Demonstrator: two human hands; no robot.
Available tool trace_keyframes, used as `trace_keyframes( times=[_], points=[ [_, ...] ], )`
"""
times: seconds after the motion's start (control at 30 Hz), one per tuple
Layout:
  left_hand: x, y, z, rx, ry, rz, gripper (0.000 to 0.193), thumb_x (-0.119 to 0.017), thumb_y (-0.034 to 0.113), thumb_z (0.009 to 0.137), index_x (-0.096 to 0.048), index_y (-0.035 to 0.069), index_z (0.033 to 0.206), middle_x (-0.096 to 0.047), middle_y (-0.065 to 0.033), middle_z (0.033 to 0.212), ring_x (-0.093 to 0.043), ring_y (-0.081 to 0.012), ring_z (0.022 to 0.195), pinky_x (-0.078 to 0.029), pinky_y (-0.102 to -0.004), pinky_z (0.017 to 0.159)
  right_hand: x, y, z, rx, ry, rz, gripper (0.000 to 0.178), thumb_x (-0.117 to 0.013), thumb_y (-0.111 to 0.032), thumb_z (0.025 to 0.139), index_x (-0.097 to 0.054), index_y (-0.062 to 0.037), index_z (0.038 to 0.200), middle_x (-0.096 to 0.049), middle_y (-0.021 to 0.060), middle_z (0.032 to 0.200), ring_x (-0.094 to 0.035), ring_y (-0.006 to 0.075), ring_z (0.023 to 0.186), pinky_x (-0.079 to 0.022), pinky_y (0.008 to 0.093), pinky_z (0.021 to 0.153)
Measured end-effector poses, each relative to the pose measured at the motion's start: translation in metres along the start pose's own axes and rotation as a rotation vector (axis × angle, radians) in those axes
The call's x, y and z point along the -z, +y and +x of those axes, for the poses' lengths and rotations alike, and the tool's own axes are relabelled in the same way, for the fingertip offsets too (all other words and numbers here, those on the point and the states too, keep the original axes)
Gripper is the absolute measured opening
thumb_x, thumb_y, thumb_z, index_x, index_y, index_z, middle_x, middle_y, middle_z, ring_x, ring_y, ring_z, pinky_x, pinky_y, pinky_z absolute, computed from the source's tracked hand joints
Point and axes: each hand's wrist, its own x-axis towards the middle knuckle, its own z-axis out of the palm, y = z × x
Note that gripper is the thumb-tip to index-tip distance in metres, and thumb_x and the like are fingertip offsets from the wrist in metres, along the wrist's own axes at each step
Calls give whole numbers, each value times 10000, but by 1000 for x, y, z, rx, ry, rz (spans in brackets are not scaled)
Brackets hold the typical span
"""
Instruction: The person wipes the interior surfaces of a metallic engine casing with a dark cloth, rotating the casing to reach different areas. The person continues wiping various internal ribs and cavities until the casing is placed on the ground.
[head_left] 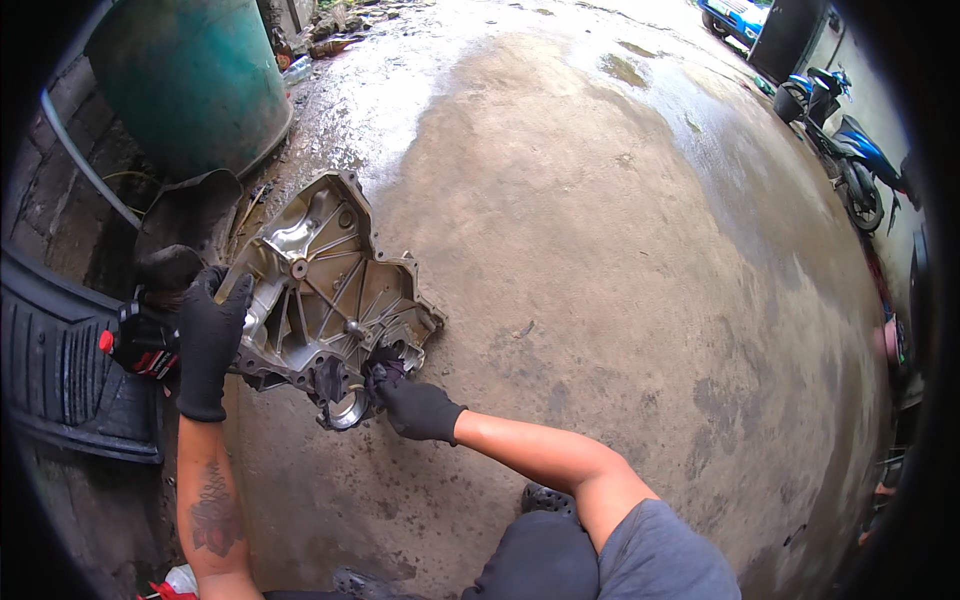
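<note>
A large cast metal engine cover (322, 285), ribbed inside and with bolt holes along its rim, is tilted up in front of me over the concrete. My left hand (209, 345), in a black glove, grips its left edge with the thumb on the inner side. Low on the cover, beside a round ring-shaped opening (348, 408), my gloved right hand (418, 408) presses a dark purplish rag (386, 366) against the metal. Most of that rag is hidden by the fingers. A black bottle with a red cap (140, 343) is just left of my left wrist.
A black ribbed plastic panel (75, 350) lies at the left. Behind it stand a curved dark piece (190, 215) and a big green drum (185, 90). Partly wet concrete (600, 250) stretches ahead. Along the right wall are a blue motorcycle (858, 150) and, farther, a blue vehicle (738, 18).
</note>
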Motion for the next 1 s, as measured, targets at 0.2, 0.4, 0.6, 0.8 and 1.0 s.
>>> trace_keyframes(
  times=[0.2, 0.4, 0.6, 0.8, 1.0],
  points=[
    [-1, 2, 4, 63, -55, -54, 446, -754, 343, 928, -707, -65, 1105, -750, -210, 1000, -724, -277, 917, -538, -377, 845, 59, -53, 18, 504, 785, 107, 721, -652, -204, 867, -415, -132, 1544, -668, 212, 1136, -694, 420, 857, -555, 491, 703],
    [-2, 8, 4, 65, -27, -2, 463, -756, 340, 937, -699, -79, 1123, -751, -202, 1048, -715, -246, 946, -537, -364, 861, 13, -21, 37, 271, 525, -64, 688, -644, -202, 880, -439, -229, 1535, -665, 171, 1085, -695, 372, 788, -552, 480, 663],
    [1, 18, -1, 56, 10, 23, 451, -736, 346, 921, -706, -70, 1093, -745, -248, 1014, -734, -361, 953, -546, -408, 865, -43, 46, -1, 103, 37, -108, 679, -636, -183, 900, -456, -295, 1545, -676, 133, 1239, -705, 377, 843, -559, 452, 671],
    [1, 18, 2, 83, -48, -45, 452, -730, 341, 923, -699, -80, 1083, -741, -264, 1026, -738, -371, 958, -552, -411, 852, -9, 2, 8, 295, 308, 180, 544, -584, -218, 943, -516, -191, 1482, -723, 169, 1121, -715, 384, 877, -567, 467, 713],
    [2, 25, 1, 8, 10, 30, 434, -722, 344, 924, -712, -68, 1058, -741, -261, 977, -740, -373, 914, -554, -412, 832, -18, -21, 21, 304, 541, 167, 768, -559, -173, 956, -223, -153, 1647, -683, 218, 1206, -703, 412, 854, -555, 495, 701]
  ],
)
